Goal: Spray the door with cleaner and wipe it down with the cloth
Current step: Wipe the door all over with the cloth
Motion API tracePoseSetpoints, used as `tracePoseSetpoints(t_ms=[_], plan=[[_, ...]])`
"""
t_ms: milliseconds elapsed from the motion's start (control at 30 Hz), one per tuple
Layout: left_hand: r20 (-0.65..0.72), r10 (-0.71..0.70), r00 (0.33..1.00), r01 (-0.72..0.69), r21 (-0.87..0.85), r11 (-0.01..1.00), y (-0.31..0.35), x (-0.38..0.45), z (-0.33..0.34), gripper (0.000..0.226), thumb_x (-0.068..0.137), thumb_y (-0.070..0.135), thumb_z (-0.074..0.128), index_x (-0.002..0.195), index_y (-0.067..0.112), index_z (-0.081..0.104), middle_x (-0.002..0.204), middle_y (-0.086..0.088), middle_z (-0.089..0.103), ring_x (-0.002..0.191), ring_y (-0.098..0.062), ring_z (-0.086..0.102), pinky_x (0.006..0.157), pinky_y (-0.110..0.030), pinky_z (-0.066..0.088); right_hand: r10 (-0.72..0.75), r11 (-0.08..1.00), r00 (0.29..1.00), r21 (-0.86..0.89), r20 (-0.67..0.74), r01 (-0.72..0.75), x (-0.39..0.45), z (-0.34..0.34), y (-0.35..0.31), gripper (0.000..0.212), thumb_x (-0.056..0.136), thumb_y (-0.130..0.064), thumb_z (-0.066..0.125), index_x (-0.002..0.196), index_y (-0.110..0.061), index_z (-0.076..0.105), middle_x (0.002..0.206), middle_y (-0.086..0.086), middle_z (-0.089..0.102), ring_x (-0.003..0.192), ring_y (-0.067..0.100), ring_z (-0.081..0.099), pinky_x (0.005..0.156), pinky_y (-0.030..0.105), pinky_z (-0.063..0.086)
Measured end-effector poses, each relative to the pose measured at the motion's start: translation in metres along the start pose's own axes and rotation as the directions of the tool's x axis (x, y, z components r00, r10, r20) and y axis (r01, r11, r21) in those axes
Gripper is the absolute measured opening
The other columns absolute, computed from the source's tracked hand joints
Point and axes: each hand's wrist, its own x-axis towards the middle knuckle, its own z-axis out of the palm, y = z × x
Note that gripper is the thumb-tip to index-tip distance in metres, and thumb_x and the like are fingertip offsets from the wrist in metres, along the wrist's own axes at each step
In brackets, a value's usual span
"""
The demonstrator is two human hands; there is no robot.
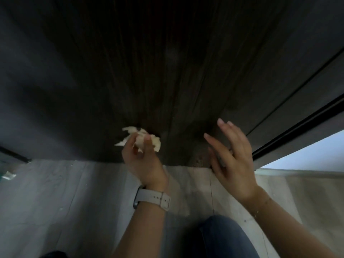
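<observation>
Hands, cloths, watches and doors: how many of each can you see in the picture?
Hands: 2, the left hand and the right hand
Cloths: 1, the white cloth
Watches: 1, the watch
Doors: 1, the dark door
Total: 5
</observation>
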Motion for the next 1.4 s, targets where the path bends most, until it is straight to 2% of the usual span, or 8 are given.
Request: tracePoseSetpoints(t_ms=[200,433,600,700,800,967,1133,1400], plan=[[0.089,0.249,0.964,-0.253,0.033,0.967,-0.006,-0.009,0.024,0.027,0.082,0.001,0.073,0.091,0.026,0.068,0.107,0.001,0.057,0.098,-0.003,0.061,0.083,-0.014,0.051,-0.074,0.974,0.991,-0.206,0.109,0.095,-0.005,-0.005,0.042,0.06,0.089,-0.011,0.064,0.143,-0.016,0.039,0.157,0.012,0.021,0.148,0.027,0.013,0.119,0.048,0.015],[-0.129,-0.473,0.871,0.472,-0.042,0.881,-0.07,-0.022,0.025,0.024,0.084,-0.006,0.068,0.075,0.015,0.062,0.079,-0.001,0.063,0.08,-0.017,0.06,0.053,-0.007,0.046,-0.163,0.927,0.97,-0.309,0.18,0.213,-0.014,0.015,0.068,0.069,0.086,-0.012,0.068,0.146,-0.021,0.035,0.163,0.003,0.0,0.149,0.028,0.004,0.121,0.046,0.012],[-0.013,0.126,0.992,-0.127,-0.125,0.984,0.003,-0.028,0.041,0.02,0.082,-0.003,0.07,0.082,0.016,0.07,0.096,0.003,0.063,0.086,-0.006,0.066,0.073,-0.019,0.055,-0.174,0.928,0.962,-0.293,0.209,0.231,-0.018,0.01,0.075,0.081,0.08,-0.012,0.067,0.15,-0.021,0.027,0.163,0.002,-0.004,0.15,0.026,-0.002,0.122,0.045,0.007],[0.117,0.623,0.774,-0.63,0.034,0.776,-0.005,-0.012,0.039,0.018,0.082,-0.001,0.069,0.093,0.014,0.072,0.095,0.012,0.054,0.093,-0.016,0.058,0.084,-0.03,0.054,-0.144,0.945,0.967,-0.261,0.209,0.197,-0.018,0.011,0.072,0.075,0.083,-0.007,0.062,0.148,-0.021,0.029,0.163,0.0,-0.005,0.15,0.025,-0.003,0.122,0.045,0.006],[0.269,0.745,0.611,-0.79,0.152,0.593,-0.027,0.0,0.026,0.025,0.079,-0.008,0.069,0.095,0.011,0.072,0.092,0.004,0.049,0.086,-0.014,0.049,0.078,-0.027,0.049,-0.122,0.959,0.973,-0.228,0.196,0.167,-0.014,0.015,0.065,0.07,0.085,-0.008,0.055,0.148,-0.023,0.028,0.162,-0.001,-0.007,0.149,0.026,-0.005,0.121,0.046,0.004],[0.509,0.729,0.458,-0.885,0.184,0.427,-0.013,0.005,0.017,0.013,0.082,0.004,0.065,0.088,0.007,0.076,0.091,0.006,0.047,0.082,-0.016,0.045,0.071,-0.03,0.044,-0.144,0.952,0.964,-0.236,0.222,0.197,-0.01,0.008,0.062,0.083,0.075,-0.006,0.067,0.148,-0.022,0.03,0.162,-0.001,-0.009,0.15,0.025,-0.005,0.122,0.043,0.001],[0.451,0.891,0.055,-0.991,0.131,-0.005,0.097,0.018,0.05,0.037,0.088,0.006,0.066,0.121,0.021,0.061,0.1,0.004,0.058,0.095,-0.018,0.052,0.091,-0.033,0.036,-0.172,0.927,0.981,-0.322,0.093,0.193,0.0,-0.025,0.072,0.08,0.08,-0.01,0.067,0.15,-0.02,0.029,0.163,0.003,-0.001,0.149,0.026,0.004,0.121,0.045,0.007],[0.759,0.533,-0.375,-0.914,-0.208,-0.347,0.079,0.066,0.031,0.045,0.098,0.005,0.056,0.141,0.007,0.042,0.137,-0.009,0.044,0.123,-0.024,0.049,0.093,-0.044,0.053,-0.216,0.876,0.966,-0.407,0.143,0.257,0.001,-0.029,0.095,0.085,0.081,-0.015,0.065,0.153,-0.023,0.02,0.163,0.003,0.002,0.149,0.026,0.006,0.121,0.044,0.008]])
